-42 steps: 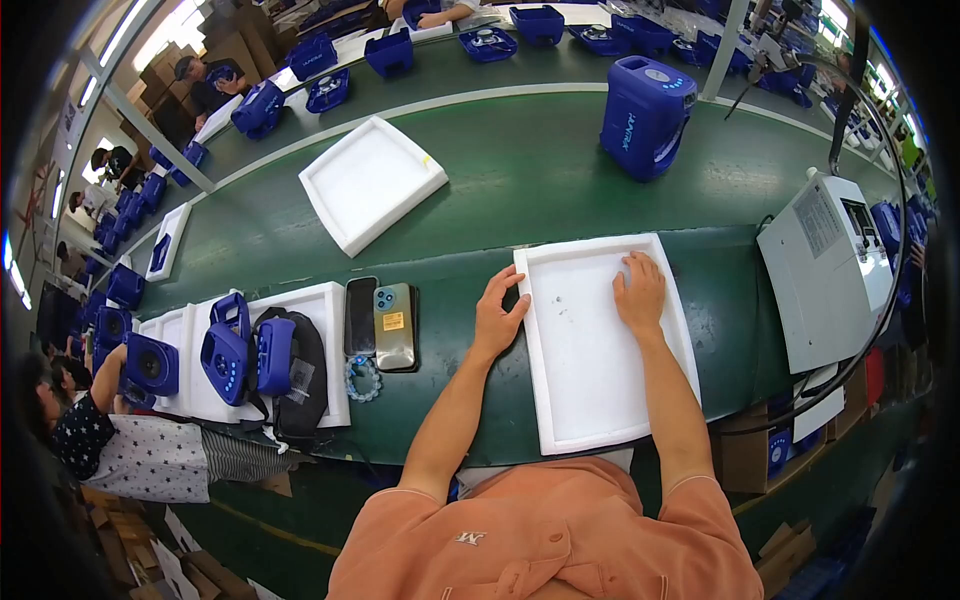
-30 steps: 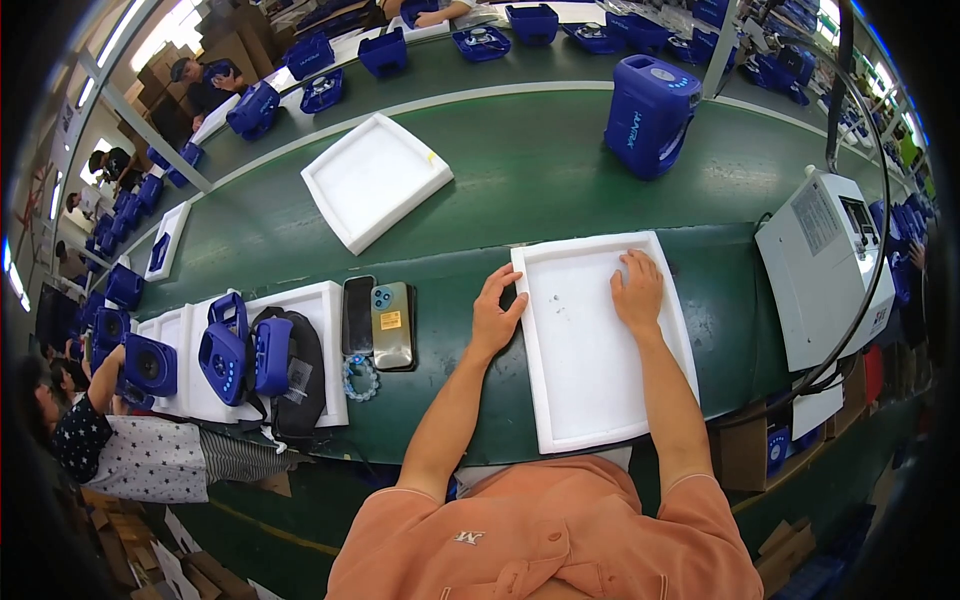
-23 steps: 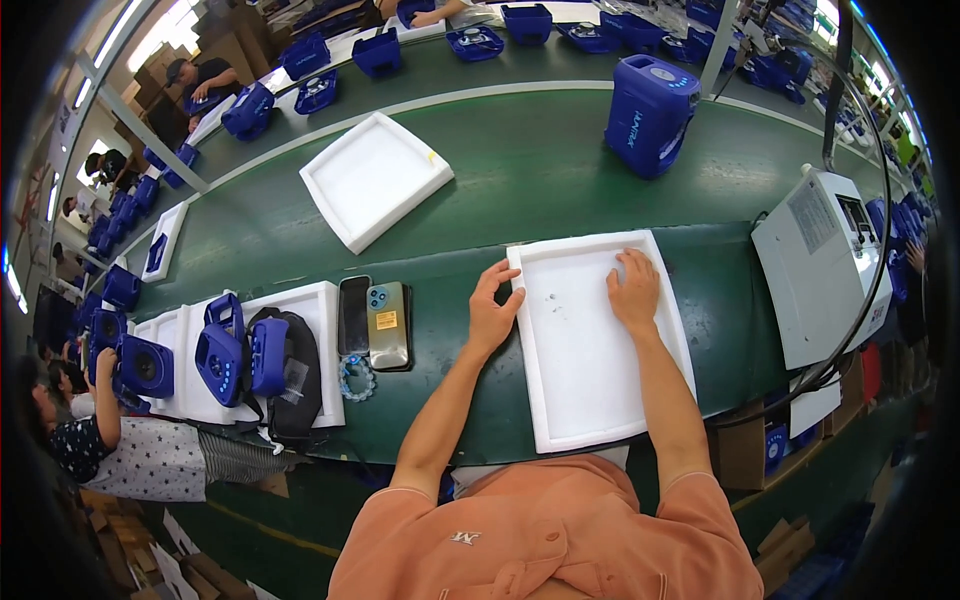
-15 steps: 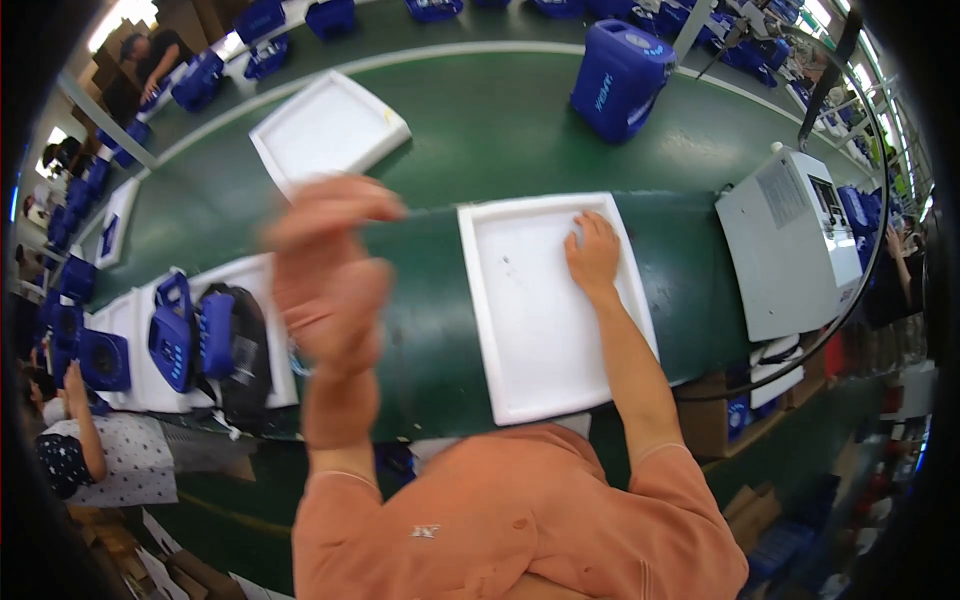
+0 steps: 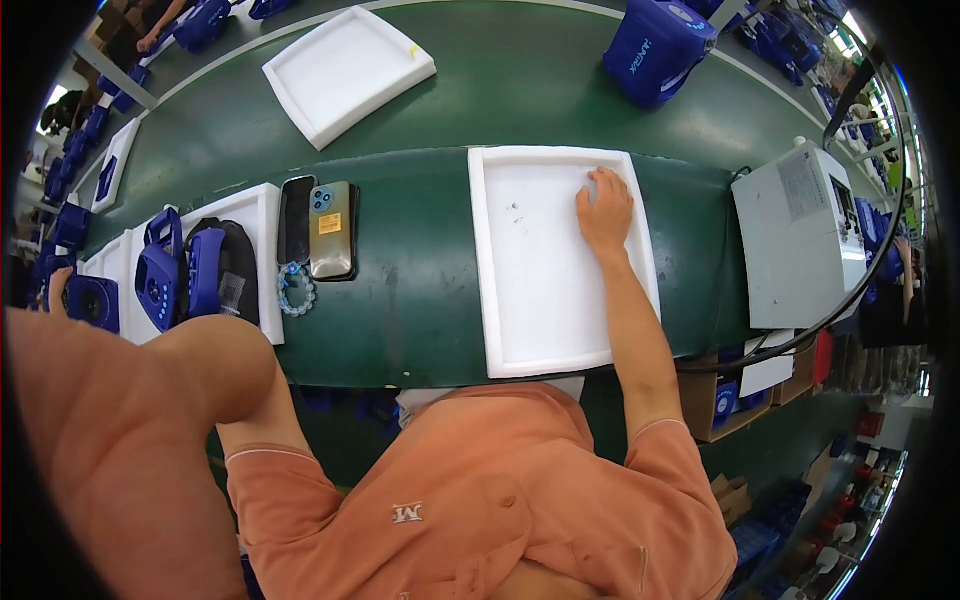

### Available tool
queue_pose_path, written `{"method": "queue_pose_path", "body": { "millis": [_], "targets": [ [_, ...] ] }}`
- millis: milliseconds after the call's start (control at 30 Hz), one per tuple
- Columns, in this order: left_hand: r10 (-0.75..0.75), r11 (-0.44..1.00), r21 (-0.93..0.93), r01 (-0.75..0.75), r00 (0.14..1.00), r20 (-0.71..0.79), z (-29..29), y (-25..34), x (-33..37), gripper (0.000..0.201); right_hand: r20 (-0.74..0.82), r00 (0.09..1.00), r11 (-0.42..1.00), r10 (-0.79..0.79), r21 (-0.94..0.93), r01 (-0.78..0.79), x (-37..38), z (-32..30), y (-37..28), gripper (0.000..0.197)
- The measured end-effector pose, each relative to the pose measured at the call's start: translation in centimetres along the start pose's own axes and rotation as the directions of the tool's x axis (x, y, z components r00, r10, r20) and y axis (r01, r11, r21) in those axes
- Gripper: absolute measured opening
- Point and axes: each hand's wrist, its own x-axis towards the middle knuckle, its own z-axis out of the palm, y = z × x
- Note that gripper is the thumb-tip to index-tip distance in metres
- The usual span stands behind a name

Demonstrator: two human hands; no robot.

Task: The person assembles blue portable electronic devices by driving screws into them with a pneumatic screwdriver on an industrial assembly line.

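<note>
My right hand (image 5: 606, 212) rests on the inside of a shallow white foam tray (image 5: 545, 270), close to its right wall. Its fingers are slightly bent and apart, with nothing held in them. The tray lies in front of me and has a few small dark marks on its floor. My left arm (image 5: 110, 440) is bent up close to the camera and fills the lower left. The fingers of my left hand do not show, so I cannot tell what it touches.
Two phones (image 5: 333, 228) and a blue bead bracelet (image 5: 296, 290) lie left of the tray, beside another foam tray holding blue plastic parts (image 5: 207, 270). A third foam tray (image 5: 350, 72) and a blue jug-shaped case (image 5: 655, 55) sit farther back. A grey metal box (image 5: 795, 235) stands right.
My left hand has swung from above the table, left of the tray, back toward the camera, uncovering the phones and bracelet. The right hand stays on the tray. The view has shifted.
</note>
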Motion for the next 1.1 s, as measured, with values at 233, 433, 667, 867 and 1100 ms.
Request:
{"method": "queue_pose_path", "body": {
  "millis": [233, 433, 667, 867, 1100],
  "targets": [
    [0.025, 0.998, 0.056, -0.026, 0.999, 0.023, -2.8, 1.6, 0.3, 0.054, -0.008, 1.000, 1.000, 0.011, 0.014, -0.011, 1.4, 0.0, -0.8, 0.030],
    [0.188, 0.981, 0.032, -0.191, 0.979, 0.078, 1.0, 2.7, 0.7, 0.053, 0.009, 1.000, 0.999, -0.009, -0.033, 0.009, 0.2, -0.6, 0.1, 0.031],
    [0.316, 0.936, 0.137, -0.324, 0.945, 0.079, 3.8, 0.9, 0.8, 0.052, -0.004, 0.999, 0.999, -0.034, 0.031, 0.034, -0.3, 0.8, 1.4, 0.031],
    [0.048, 0.966, 0.253, -0.059, 0.998, 0.046, -5.8, 3.9, -0.8, 0.051, 0.016, 1.000, 0.999, -0.014, 0.052, 0.014, 2.1, -0.3, -1.6, 0.032],
    [0.140, 0.951, 0.267, -0.157, 0.987, 0.083, -4.1, 6.3, -1.7, 0.051, 0.046, 0.999, 0.999, -0.020, 0.032, 0.019, 0.5, 0.7, 0.0, 0.032]
  ]
}}
